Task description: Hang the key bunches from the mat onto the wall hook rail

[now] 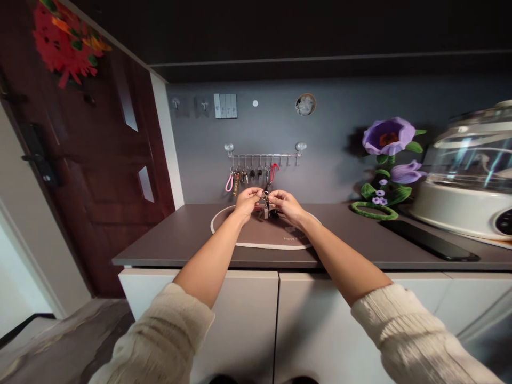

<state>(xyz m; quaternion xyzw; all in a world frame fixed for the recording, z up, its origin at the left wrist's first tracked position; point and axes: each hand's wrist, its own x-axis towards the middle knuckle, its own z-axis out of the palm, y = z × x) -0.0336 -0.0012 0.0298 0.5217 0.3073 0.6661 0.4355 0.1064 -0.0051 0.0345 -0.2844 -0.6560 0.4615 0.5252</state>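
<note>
Both my hands meet over an oval brown mat (256, 234) with a pale rim, lying on the dark counter. My left hand (248, 202) pinches one side of a key ring (266, 196), and my right hand (287, 205) pinches the other side. Keys (266, 212) dangle from the ring between my fingertips. Behind them, a clear hook rail (264, 156) is fixed to the grey wall. Several key sets (245, 175) hang from it, along with a pink loop strap (229, 183) and a red carabiner-like hook (274, 172).
To the right, a purple crocheted flower (390, 136) stands behind a black phone (430, 240), beside a white appliance with a clear lid (464, 192). A dark red door (96, 160) is at left. White cabinet doors (240, 320) lie below the counter (160, 242); a dark shelf (320, 37) overhangs it.
</note>
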